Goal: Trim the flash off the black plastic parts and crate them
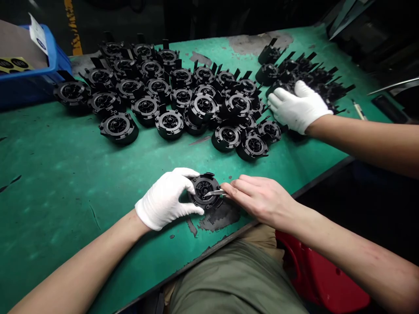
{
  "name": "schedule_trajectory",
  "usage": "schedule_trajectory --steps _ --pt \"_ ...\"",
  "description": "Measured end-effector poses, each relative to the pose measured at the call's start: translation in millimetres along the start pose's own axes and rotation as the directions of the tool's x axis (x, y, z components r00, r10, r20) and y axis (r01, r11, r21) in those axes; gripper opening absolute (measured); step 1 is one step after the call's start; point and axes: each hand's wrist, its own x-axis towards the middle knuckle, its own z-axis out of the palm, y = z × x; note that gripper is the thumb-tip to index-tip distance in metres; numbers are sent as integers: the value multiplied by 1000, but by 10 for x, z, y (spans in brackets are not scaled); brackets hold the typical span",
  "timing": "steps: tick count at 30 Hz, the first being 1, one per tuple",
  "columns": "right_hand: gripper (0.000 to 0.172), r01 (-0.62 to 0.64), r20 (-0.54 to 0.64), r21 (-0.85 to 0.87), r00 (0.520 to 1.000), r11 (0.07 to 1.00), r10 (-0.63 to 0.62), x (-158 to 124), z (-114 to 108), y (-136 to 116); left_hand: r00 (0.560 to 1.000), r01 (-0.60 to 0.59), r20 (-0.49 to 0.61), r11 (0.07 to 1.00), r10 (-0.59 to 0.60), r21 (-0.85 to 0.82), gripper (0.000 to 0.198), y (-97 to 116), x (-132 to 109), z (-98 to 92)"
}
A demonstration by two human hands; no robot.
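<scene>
Left hand [165, 198] cupping black part [205, 191], fingers curled

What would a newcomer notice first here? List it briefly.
A heap of round black plastic parts covers the far side of the worn green table. At the near edge, the white-gloved left hand grips one round black plastic part while the bare right hand works it with a thin metal blade.

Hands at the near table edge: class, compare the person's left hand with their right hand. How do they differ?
The left hand wears a white glove; the right hand is bare. The left hand wraps the black round part from the side, while the right hand pinches a thin metal blade against it. Both rest on the green table and touch the same part.
</scene>
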Motion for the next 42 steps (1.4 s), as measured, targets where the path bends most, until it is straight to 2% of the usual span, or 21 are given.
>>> schedule_trajectory --steps 4,9,14,17,19,21,23,25,27,30,32,34,36,42 --pt "48 -19 3 5 1000 1000 19 28 -52 -56 1000 9 5 1000 -9 9 48 -7 -16 6" --pt "41 40 -59 6 997 999 -39 77 -136 -115 1000 8 3 999 -8 31 48 -13 -32 14" --pt "32 142 52 -210 990 967 -134 76 -184 -170 1000 -7 0 999 7 51 50 -19 -31 11" --pt "24 159 92 -195 985 968 -143 45 -155 -151 1000 4 -3 997 -4 72 51 -13 -40 12" --pt "20 119 73 -151 991 981 -109 18 -117 -117 1000 17 -22 995 -15 100 52 -2 -50 15" --pt "19 17 23 -90 1000 996 -15 -12 -83 -95 997 27 -75 989 -16 146 50 14 -60 16" --pt "23 -107 -35 3 994 994 107 -44 -63 -114 988 26 -153 982 3 188 47 35 -66 11" --pt "28 -171 -58 79 983 982 176 -77 -49 -183 980 15 -198 976 29 218 45 57 -67 4" --pt "28 -175 -46 65 983 983 178 -102 -29 -286 979 -15 -192 971 63 239 44 73 -67 0" --pt "26 -178 0 -44 984 983 178 -102 19 -431 981 -18 -182 970 64 241 42 75 -68 14" --pt "26 -206 -1 -92 978 974 207 -72 50 -486 974 9 -222 977 40 214 52 61 -68 36" --pt "26 -223 -15 -115 975 968 223 -28 70 -502 968 27 -250 980 24 197 76 40 -66 59" --pt "25 -214 -22 -129 977 968 213 20 78 -493 971 35 -239 976 17 213 92 20 -66 76" --pt "21 -180 -9 -146 983 973 181 109 76 -453 983 74 -181 959 -24 275 95 -10 -81 83"
